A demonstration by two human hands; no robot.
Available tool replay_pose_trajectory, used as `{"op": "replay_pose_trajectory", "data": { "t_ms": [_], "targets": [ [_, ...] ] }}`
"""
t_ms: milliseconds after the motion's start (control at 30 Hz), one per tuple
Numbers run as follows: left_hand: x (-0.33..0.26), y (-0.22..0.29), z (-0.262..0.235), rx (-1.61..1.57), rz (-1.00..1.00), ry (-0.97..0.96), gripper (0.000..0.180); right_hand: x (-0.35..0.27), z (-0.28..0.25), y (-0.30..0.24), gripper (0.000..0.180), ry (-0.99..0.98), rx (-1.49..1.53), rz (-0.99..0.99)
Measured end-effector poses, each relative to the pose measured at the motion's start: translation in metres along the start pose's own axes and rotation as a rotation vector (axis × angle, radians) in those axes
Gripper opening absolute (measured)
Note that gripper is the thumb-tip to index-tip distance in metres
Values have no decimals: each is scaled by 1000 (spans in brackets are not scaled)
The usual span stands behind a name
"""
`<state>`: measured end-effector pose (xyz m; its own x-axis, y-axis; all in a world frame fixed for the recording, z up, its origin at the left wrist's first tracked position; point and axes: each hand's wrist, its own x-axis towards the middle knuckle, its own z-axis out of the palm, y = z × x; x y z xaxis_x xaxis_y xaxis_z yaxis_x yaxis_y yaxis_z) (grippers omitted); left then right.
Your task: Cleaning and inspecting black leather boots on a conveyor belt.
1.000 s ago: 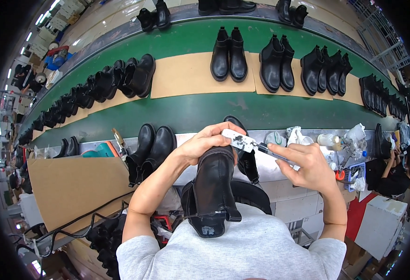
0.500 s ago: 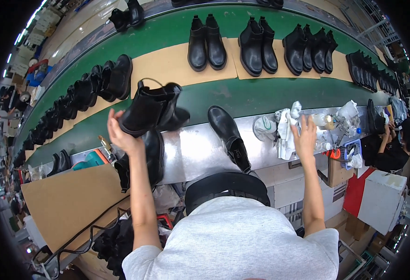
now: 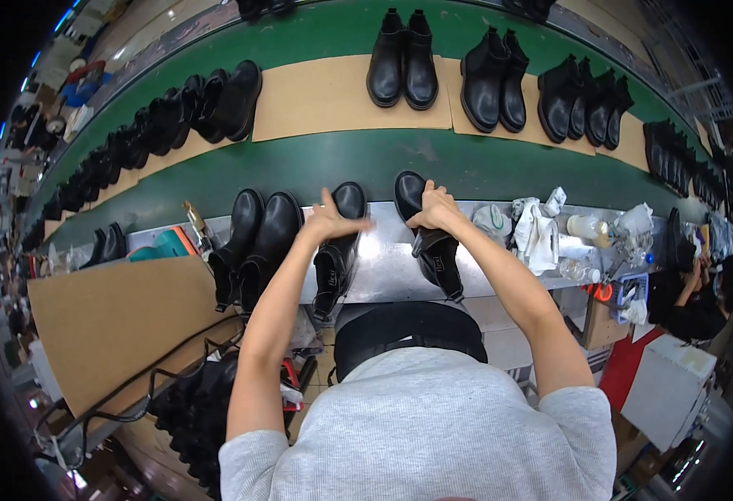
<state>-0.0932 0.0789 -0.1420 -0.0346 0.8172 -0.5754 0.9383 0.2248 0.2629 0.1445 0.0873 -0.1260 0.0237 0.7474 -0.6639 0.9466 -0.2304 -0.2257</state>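
Two black ankle boots lie spaced apart before me on a shiny metal ledge, toes pointing away. Over the left-hand boot [image 3: 333, 271] is my left hand [image 3: 331, 220], fingers spread and thumb stretched out to the right, slightly blurred. My right hand [image 3: 439, 209] reaches across the instep of the right-hand boot [image 3: 441, 265] and grips it; the hand covers the middle of that boot. Beside my left forearm stand two more black boots [image 3: 273, 238] close together, the nearer one partly behind the arm.
A green belt [image 3: 316, 159] carries tan cardboard sheets [image 3: 308, 100] with rows of black boots [image 3: 404, 63]. White cloths [image 3: 537, 238], bottles [image 3: 585, 227] and a blue basket [image 3: 632, 292] sit to the right. A cardboard panel [image 3: 116, 326] is at left; a co-worker's arm [image 3: 685, 271] shows far right.
My left hand held black footwear raised; now it is open over a boot on the ledge. My right hand came left from the cloths onto the other boot. The view has shifted.
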Motion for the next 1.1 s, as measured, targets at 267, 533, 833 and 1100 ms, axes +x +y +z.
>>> {"op": "replay_pose_trajectory", "data": {
  "t_ms": [267, 533, 833, 1100],
  "targets": [
    [15, -30, -20, -415, 180, 46, 90, 1, 0, 86, 71, -146, 1187, -335],
    [-30, 7, -54, -1551, 410, -556, 53, -10, -15, 91, 46, -408, 1453, -555],
    [-79, 44, -71, -2113, 555, -856, 58, -5, 7, 89, 39, -564, 1770, -736],
    [-51, 12, -87, -1759, 423, -546, 58, -21, -46, 66, 34, -467, 1552, -680]
  ]
}}
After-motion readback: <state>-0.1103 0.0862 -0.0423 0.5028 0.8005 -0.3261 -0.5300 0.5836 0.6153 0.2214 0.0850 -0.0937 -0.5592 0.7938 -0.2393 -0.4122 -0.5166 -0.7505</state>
